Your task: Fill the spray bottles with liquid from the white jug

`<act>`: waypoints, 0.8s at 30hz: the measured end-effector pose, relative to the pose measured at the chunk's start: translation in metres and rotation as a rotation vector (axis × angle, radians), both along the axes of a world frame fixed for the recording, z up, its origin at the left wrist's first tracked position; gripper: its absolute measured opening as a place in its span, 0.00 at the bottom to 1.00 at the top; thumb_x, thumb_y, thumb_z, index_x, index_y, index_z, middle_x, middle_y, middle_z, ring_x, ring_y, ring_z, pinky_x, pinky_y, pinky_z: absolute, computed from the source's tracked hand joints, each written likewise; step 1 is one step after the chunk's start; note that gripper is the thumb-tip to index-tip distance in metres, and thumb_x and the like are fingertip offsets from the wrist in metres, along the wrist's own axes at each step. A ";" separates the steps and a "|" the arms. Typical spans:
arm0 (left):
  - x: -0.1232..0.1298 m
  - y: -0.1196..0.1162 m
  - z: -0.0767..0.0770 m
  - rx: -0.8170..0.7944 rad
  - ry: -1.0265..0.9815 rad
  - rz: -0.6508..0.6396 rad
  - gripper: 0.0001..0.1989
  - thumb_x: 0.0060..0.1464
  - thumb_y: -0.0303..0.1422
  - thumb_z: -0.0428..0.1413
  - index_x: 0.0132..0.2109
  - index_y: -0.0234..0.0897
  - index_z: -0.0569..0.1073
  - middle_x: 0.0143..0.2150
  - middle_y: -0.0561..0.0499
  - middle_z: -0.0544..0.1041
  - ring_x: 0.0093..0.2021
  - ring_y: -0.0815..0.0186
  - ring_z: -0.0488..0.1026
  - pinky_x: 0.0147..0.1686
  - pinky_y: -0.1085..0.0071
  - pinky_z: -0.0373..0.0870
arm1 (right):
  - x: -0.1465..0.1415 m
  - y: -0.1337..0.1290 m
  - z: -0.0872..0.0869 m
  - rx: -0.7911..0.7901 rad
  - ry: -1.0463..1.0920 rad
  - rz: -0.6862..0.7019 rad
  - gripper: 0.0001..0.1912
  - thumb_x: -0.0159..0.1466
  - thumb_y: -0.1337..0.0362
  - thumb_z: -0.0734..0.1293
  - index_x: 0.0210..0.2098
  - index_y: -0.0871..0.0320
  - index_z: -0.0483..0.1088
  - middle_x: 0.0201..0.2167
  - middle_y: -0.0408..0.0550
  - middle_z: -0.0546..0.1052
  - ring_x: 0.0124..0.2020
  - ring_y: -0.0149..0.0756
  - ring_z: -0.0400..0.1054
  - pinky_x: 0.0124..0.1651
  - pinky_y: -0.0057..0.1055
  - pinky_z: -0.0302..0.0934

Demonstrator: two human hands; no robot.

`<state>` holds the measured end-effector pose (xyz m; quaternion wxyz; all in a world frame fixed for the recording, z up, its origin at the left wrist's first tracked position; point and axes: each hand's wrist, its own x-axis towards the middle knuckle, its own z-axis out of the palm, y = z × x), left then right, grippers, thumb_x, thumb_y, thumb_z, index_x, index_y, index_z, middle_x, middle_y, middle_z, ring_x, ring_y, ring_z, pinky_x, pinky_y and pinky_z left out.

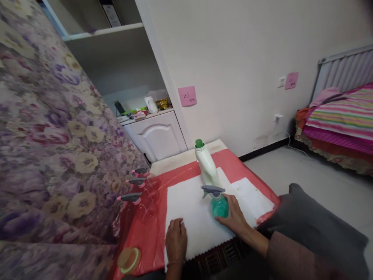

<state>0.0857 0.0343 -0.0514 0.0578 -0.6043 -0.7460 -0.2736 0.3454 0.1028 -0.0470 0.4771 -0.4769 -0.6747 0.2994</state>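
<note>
Right hand's (235, 217) got a teal spray bottle (220, 207) near the tabletop's (155, 238) front edge. Three clear bottles (146, 191) hug the left edge.

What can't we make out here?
Head view: right side of teal spray bottle, hidden by right hand.
Head view: palm of left hand, hidden by its back.
Head view: base of pale-green bottle, behind gray trigger head.
Head view: writing on right pink note, too small.

On the left hangs a flowered curtain (61, 132) beside a white cupboard (160, 136), and on the right stands a bed (346, 120).
</note>
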 end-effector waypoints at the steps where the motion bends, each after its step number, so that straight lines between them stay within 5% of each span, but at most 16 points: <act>1: 0.000 0.000 0.000 0.000 0.001 0.000 0.13 0.62 0.32 0.44 0.43 0.36 0.72 0.41 0.46 0.75 0.44 0.59 0.73 0.45 0.63 0.69 | 0.001 0.001 0.001 -0.001 0.003 0.009 0.40 0.44 0.64 0.74 0.56 0.53 0.61 0.48 0.50 0.67 0.53 0.54 0.62 0.57 0.51 0.59; 24: -0.007 0.003 -0.003 0.027 -0.043 -0.036 0.13 0.62 0.34 0.44 0.43 0.37 0.72 0.41 0.46 0.76 0.44 0.59 0.74 0.46 0.63 0.70 | 0.026 0.011 0.009 -0.164 0.130 0.139 0.45 0.42 0.67 0.74 0.58 0.50 0.58 0.57 0.51 0.66 0.59 0.56 0.61 0.61 0.54 0.55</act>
